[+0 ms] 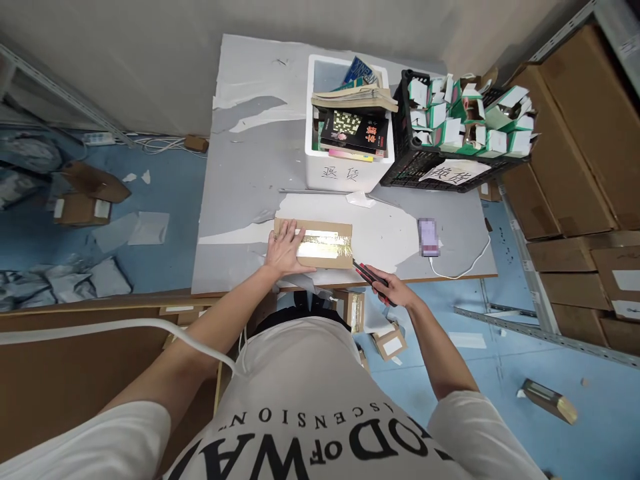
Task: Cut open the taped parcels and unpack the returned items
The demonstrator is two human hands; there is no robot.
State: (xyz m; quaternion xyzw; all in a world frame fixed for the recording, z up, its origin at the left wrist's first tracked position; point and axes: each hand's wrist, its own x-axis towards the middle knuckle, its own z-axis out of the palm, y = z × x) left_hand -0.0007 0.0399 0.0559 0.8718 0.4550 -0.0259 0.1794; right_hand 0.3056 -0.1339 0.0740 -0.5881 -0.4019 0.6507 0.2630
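cardboard box (325,244) with shiny tape lies near the grey table's (250,167) front edge, left hand (286,248) spread flat on its left end, right hand (393,288) gripping a black-and-red cutter (369,272) by its lower right corner. beyond, a white bin (345,179) is handwritten "退货", and paper (457,172) on a black crate (413,175) reads "换货". the white shirt (310,380) says "ascension".

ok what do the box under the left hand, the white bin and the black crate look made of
Box under the left hand: likely cardboard, matte brown, with glossy tape catching the light.
White bin: probably foam, judging by its thick, matte walls, though plastic is possible.
Black crate: seemingly rigid plastic, dull, with openwork sides.
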